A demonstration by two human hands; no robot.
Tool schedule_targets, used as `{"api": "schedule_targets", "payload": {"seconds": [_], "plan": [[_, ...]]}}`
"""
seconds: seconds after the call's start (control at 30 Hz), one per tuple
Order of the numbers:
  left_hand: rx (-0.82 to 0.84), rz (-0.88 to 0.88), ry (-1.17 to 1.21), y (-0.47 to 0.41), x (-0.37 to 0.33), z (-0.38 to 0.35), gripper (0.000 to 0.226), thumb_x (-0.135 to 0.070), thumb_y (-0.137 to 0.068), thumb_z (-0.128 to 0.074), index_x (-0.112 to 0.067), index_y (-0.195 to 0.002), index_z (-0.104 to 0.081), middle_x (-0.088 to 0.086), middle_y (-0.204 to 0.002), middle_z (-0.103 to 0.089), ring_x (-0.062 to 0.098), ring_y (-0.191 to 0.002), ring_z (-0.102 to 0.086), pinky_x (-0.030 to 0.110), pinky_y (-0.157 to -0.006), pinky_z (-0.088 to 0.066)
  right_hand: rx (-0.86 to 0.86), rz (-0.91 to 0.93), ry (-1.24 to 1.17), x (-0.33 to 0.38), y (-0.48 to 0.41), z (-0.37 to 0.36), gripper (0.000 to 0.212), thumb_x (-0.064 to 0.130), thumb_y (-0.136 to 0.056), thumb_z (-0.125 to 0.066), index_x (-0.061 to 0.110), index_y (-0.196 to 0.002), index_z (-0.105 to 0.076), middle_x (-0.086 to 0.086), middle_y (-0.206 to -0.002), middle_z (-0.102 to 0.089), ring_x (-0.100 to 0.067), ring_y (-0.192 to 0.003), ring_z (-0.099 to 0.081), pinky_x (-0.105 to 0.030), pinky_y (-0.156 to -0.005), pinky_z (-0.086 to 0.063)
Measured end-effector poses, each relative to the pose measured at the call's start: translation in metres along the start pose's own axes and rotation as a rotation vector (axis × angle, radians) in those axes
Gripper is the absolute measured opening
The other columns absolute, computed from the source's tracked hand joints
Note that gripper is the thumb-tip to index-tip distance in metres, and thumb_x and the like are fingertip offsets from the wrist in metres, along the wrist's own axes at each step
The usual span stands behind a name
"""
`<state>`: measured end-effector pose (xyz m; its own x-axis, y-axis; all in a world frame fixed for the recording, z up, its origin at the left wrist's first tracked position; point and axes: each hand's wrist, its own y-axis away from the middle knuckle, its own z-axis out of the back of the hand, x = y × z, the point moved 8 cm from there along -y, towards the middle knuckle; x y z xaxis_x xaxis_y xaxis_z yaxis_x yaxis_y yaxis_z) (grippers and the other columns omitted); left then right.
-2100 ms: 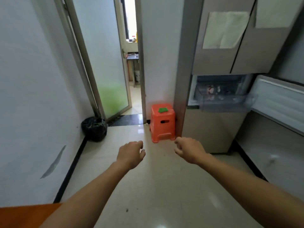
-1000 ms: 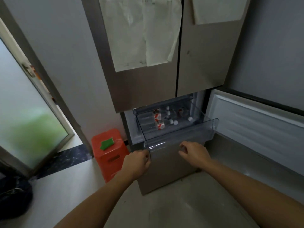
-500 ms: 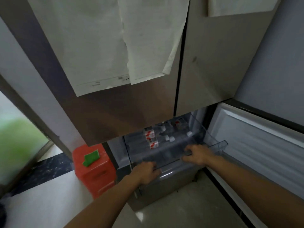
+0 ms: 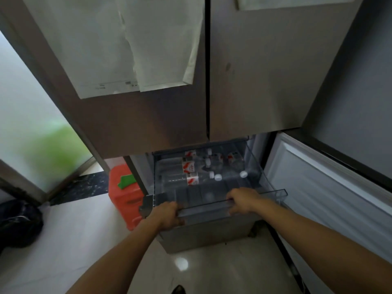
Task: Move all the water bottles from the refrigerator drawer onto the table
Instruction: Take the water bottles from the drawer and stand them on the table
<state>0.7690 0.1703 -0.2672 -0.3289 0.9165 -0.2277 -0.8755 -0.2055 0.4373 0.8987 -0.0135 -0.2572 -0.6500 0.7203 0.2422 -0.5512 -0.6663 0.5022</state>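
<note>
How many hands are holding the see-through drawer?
2. The left hand grips the front edge of the drawer near its left corner; the right hand grips the same edge further right. Water bottles lie inside.

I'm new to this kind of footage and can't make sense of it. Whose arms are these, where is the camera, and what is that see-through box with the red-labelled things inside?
There is no machine here. The camera sits on a person's head and looks forward and down, so the two bare arms reaching in from the bottom are that person's own. The view is wide-angle, which bends the edges.

In front stands a refrigerator with papers stuck on its upper door. The see-through box is its clear plastic drawer. The left hand and the right hand each grip the drawer's front edge. Inside lie water bottles on their sides, with red and white labels and white caps; none is in a hand.

Left of the refrigerator an orange stool stands on the floor, with something green on top.
</note>
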Motion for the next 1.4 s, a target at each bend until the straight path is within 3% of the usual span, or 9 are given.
{"api": "schedule_targets", "payload": {"seconds": [0.3,0.47,0.6,0.7,0.83,0.93,1.07,1.23,1.4], "plan": [[-0.021,0.028,0.005,0.018,-0.005,-0.008,0.039,-0.042,-0.083,-0.065,-0.025,-0.118,-0.06,0.0,-0.113,-0.064,0.021,-0.107,-0.059,0.031,-0.087,-0.045,-0.01,0.096,0.042,0.0,0.005,-0.008,0.029,0.048,-0.072,-0.072,0.027,-0.081,-0.056,0.003,-0.086,-0.062,-0.02,-0.081,-0.059,-0.031,-0.066,-0.043],[0.078,-0.002,0.101,0.01,0.0,-0.014,0.04,-0.053,-0.081,-0.064,-0.023,-0.107,-0.062,-0.001,-0.101,-0.062,0.016,-0.093,-0.058,0.029,-0.077,-0.045,0.219,0.082,-0.37,-0.007,-0.009,-0.01,0.05,0.066,-0.064,-0.073,0.021,-0.084,-0.069,0.003,-0.088,-0.069,-0.012,-0.083,-0.063,-0.03,-0.073,-0.048],[0.183,0.004,0.405,0.002,0.011,-0.011,0.065,-0.078,-0.071,-0.053,-0.022,-0.101,-0.066,-0.003,-0.102,-0.064,0.012,-0.091,-0.06,0.028,-0.078,-0.048,-0.027,-0.048,-0.619,-0.027,-0.057,0.007,0.039,0.047,-0.08,-0.072,0.009,-0.09,-0.072,-0.005,-0.086,-0.07,-0.02,-0.085,-0.067,-0.03,-0.076,-0.051],[0.071,0.011,0.516,-0.011,0.022,0.011,0.034,-0.059,-0.087,-0.052,-0.027,-0.086,-0.064,-0.003,-0.085,-0.065,0.01,-0.079,-0.062,0.028,-0.076,-0.051,-0.186,-0.119,-0.516,-0.035,-0.092,0.016,0.032,0.041,-0.082,-0.071,0.011,-0.094,-0.071,-0.007,-0.1,-0.071,-0.025,-0.094,-0.065,-0.033,-0.084,-0.051],[-0.101,0.018,0.327,-0.03,0.047,0.041,0.017,-0.045,-0.091,-0.054,-0.029,-0.093,-0.061,-0.004,-0.088,-0.064,0.01,-0.081,-0.062,0.035,-0.079,-0.054,-0.198,-0.06,-0.424,-0.014,-0.13,0.02,0.035,0.036,-0.089,-0.061,0.023,-0.122,-0.062,0.0,-0.123,-0.061,-0.026,-0.107,-0.059,-0.03,-0.086,-0.047],[-0.171,0.003,0.166,-0.044,0.055,0.058,0.026,-0.039,-0.092,-0.054,-0.023,-0.111,-0.059,0.0,-0.107,-0.063,0.016,-0.095,-0.062,0.037,-0.084,-0.053,-0.17,-0.055,-0.399,-0.005,-0.158,0.002,0.038,0.036,-0.086,-0.064,0.025,-0.122,-0.06,-0.005,-0.126,-0.062,-0.027,-0.107,-0.061,-0.034,-0.089,-0.051],[-0.295,-0.063,-0.048,-0.082,0.038,0.083,0.048,-0.037,-0.091,-0.055,-0.027,-0.136,-0.041,0.003,-0.141,-0.041,0.024,-0.122,-0.047,0.04,-0.099,-0.045,-0.17,-0.056,-0.292,-0.007,-0.166,-0.008,0.037,0.026,-0.088,-0.06,0.025,-0.124,-0.057,-0.006,-0.127,-0.061,-0.028,-0.109,-0.061,-0.035,-0.089,-0.052],[-0.166,-0.087,-0.287,-0.14,0.021,0.059,0.067,-0.039,-0.086,-0.058,-0.033,-0.144,-0.025,0.005,-0.151,-0.026,0.03,-0.136,-0.029,0.045,-0.11,-0.03,0.016,-0.03,-0.18,-0.016,-0.156,-0.028,0.032,0.028,-0.087,-0.063,0.022,-0.118,-0.059,-0.003,-0.118,-0.063,-0.025,-0.102,-0.062,-0.034,-0.086,-0.052],[-0.128,-0.098,-0.354,-0.161,0.013,0.039,0.07,-0.043,-0.084,-0.061,-0.034,-0.144,-0.025,0.005,-0.14,-0.043,0.029,-0.124,-0.042,0.042,-0.108,-0.03,0.075,-0.05,-0.181,-0.031,-0.143,-0.034,0.024,0.023,-0.084,-0.066,0.018,-0.107,-0.063,-0.007,-0.105,-0.066,-0.024,-0.092,-0.062,-0.029,-0.078,-0.049]]}}
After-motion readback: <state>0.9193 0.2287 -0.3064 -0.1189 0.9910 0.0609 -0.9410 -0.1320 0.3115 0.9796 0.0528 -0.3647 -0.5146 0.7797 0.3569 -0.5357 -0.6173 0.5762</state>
